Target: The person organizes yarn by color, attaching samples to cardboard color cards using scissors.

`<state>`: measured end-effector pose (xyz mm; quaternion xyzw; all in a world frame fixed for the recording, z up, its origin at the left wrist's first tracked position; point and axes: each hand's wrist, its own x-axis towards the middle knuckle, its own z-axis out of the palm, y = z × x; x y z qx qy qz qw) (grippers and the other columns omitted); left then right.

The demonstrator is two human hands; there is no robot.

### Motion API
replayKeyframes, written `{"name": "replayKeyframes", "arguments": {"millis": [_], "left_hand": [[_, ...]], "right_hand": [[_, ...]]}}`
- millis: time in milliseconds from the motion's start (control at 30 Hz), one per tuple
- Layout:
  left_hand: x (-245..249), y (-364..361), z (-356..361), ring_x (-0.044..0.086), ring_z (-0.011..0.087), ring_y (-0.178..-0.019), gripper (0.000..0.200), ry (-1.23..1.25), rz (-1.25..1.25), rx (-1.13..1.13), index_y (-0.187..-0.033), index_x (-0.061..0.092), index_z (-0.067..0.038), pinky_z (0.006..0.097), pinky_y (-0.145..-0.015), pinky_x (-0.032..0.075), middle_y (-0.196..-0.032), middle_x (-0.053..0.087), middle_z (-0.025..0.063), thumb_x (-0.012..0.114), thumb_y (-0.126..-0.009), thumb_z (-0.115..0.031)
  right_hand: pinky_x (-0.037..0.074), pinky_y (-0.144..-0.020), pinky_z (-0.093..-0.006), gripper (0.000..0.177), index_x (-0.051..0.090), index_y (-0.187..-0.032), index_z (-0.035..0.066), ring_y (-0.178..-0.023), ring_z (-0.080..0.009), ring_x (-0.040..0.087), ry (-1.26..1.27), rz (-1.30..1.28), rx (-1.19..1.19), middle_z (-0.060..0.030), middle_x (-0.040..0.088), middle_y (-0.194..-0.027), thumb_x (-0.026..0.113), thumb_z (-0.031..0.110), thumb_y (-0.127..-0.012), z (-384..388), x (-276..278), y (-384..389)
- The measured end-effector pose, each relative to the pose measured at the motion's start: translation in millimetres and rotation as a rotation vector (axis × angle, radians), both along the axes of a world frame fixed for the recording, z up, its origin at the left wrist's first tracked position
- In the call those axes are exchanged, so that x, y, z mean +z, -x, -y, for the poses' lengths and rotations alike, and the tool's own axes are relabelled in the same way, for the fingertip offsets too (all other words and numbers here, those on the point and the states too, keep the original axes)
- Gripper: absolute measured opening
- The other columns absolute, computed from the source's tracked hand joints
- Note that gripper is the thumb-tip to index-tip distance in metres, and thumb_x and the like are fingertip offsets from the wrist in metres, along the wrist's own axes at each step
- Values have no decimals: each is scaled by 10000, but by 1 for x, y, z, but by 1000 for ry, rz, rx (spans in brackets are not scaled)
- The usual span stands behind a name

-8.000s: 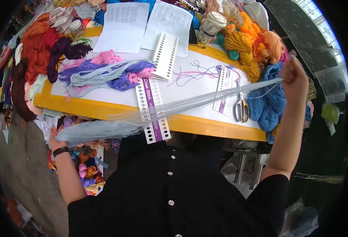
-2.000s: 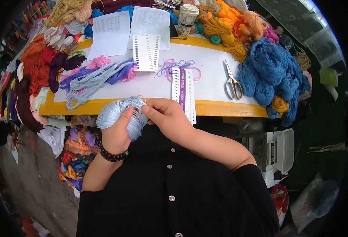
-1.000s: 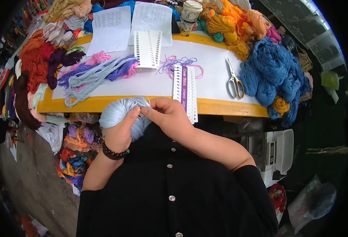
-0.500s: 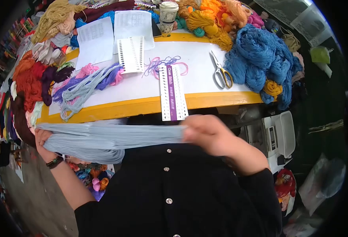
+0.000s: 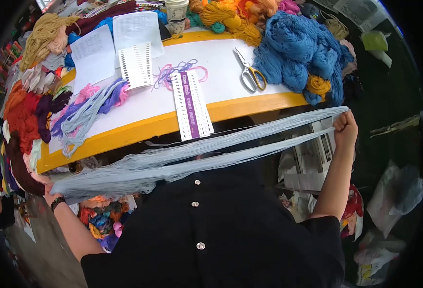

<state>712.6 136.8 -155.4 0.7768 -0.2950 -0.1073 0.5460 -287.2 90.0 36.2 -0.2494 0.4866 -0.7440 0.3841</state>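
Observation:
A long skein of pale blue-grey thread (image 5: 182,161) is stretched across my body, in front of the table edge. At the far left, my left hand (image 5: 52,192) is closed on the skein's bunched, looser end. My right hand (image 5: 345,126), a fist at the right, grips the other end, where the thread parts into two taut bands. Behind the skein, a purple-and-white punched card (image 5: 192,105) juts over the table's yellow edge. Scissors (image 5: 250,74) with one grey and one yellow handle lie on the white tabletop.
The yellow-edged table (image 5: 146,126) bears printed sheets (image 5: 93,55), another punched card (image 5: 136,66), a cup (image 5: 177,18), mixed skeins (image 5: 89,110) and a large blue yarn pile (image 5: 300,50). Below at right are pale boxes; a bin of coloured yarn (image 5: 103,221) is below left.
My right hand has moved far to the right and slightly up, drawing the skein out longer and parting it into two bands. My left hand has shifted slightly down. The view has shifted.

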Motion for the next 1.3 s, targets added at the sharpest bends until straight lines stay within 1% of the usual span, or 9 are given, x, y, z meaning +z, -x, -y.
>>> {"name": "replayKeyframes", "arguments": {"millis": [33, 133, 267, 367, 500, 767, 800, 833, 1300], "left_hand": [[-9, -18, -5, 601, 182, -877, 201, -150, 54, 56, -862, 630, -30, 316, -865, 472, -893, 662, 71, 603, -691, 71], [-55, -104, -11, 598, 238, -906, 192, 638, -866, 325, -906, 614, -27, 400, -857, 510, -971, 637, 102, 515, -746, -65], [-88, -45, -26, 551, 205, -924, 199, -25, 239, 54, -901, 564, -25, 350, -873, 470, -939, 603, 93, 517, -707, -38], [-17, 111, 12, 363, 54, -567, 230, 572, -1109, 60, -1083, 541, 19, 223, -712, 409, -594, 326, -72, 525, -931, -154], [-12, 215, 41, 314, 26, -458, 208, 319, -1682, -353, -937, 598, -20, 159, -444, 276, -528, 306, -86, 507, -955, -206], [26, 361, 88, 342, 78, -471, 241, 25, -1796, -716, -886, 519, -9, 205, -494, 360, -568, 362, -19, 401, -993, -190], [24, 365, 93, 348, 77, -474, 239, 11, -1806, -738, -878, 511, -17, 207, -496, 362, -569, 364, -18, 400, -994, -193], [21, 368, 97, 353, 77, -476, 237, -4, -1819, -759, -870, 503, -25, 208, -498, 365, -569, 365, -16, 399, -996, -197], [51, 389, 120, 306, 59, -453, 223, -102, -1638, -518, -893, 548, -63, 169, -462, 324, -541, 314, -36, 410, -992, -206]], "right_hand": [[243, -449, -211, 179, 475, -800, 100, -507, -64, 282, 5, -33, -45, 50, 324, -601, 443, 167, -963, -3, -5, 24], [246, -453, -217, 207, 463, -777, 115, -503, -66, 279, 18, -48, -193, 52, 339, -602, 422, 172, -972, -15, -11, 75], [272, -489, -221, 176, 488, -771, 133, -518, -70, 323, -78, -95, -79, 57, 379, -615, 524, 214, -922, -15, -5, 61], [269, -505, -218, 160, 538, -812, 102, -539, -56, 336, -140, -314, 151, 63, 360, -607, 561, 218, -919, -3, 10, -6], [248, -474, -232, 289, 512, -777, 59, -488, -68, 312, -74, -471, -17, 43, 333, -536, 483, 273, -969, 0, 83, -70], [241, -487, -210, 223, 503, -884, 16, -508, -62, 251, 314, -364, 410, 48, 305, -599, 420, 195, -989, 0, 223, 15], [366, -442, -236, 211, 536, -908, 62, -472, -97, 429, 280, -479, 114, 33, 456, -577, 410, 216, -980, -15, 227, -4], [218, -391, -204, 230, 489, -859, 91, -432, -58, 248, 259, -376, -231, 67, 282, -535, 366, 226, -999, -6, 244, -36], [352, -492, -248, 253, 443, -773, 111, -505, -126, 401, 467, -528, -413, 22, 410, -587, 348, 188, -993, -14, 353, 107]]}}
